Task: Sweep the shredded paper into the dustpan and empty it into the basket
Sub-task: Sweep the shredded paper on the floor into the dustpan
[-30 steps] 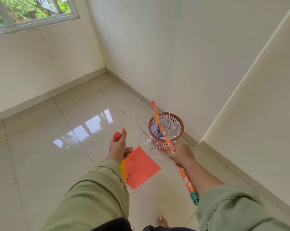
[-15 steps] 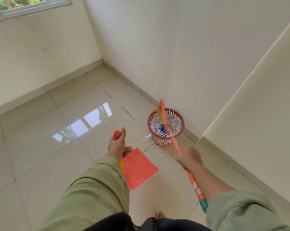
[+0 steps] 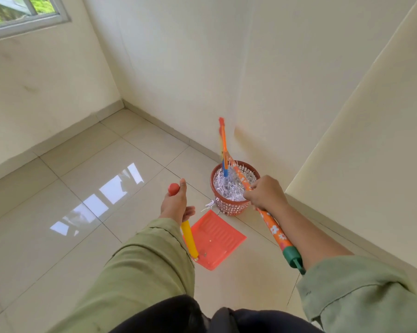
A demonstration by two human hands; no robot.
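My left hand (image 3: 175,203) grips the dustpan (image 3: 214,239) handle near its red end cap, fingers curled round the yellow shaft, thumb up by the cap. The handle runs from my hand down & toward me to the orange pan. The pan's underside faces up, its far corner near the basket (image 3: 233,203). I can't tell if the pan touches the floor (image 3: 87,164).

My right hand (image 3: 266,194) is closed around the broom (image 3: 273,228) stick, just right of the basket rim. The stick's long axis runs diagonally: green end by my right sleeve, far end up & left over the basket, head blurred against the wall.

The basket sits by the wall, full of paper (image 3: 227,187). A few shreds lie on the floor at its left base.
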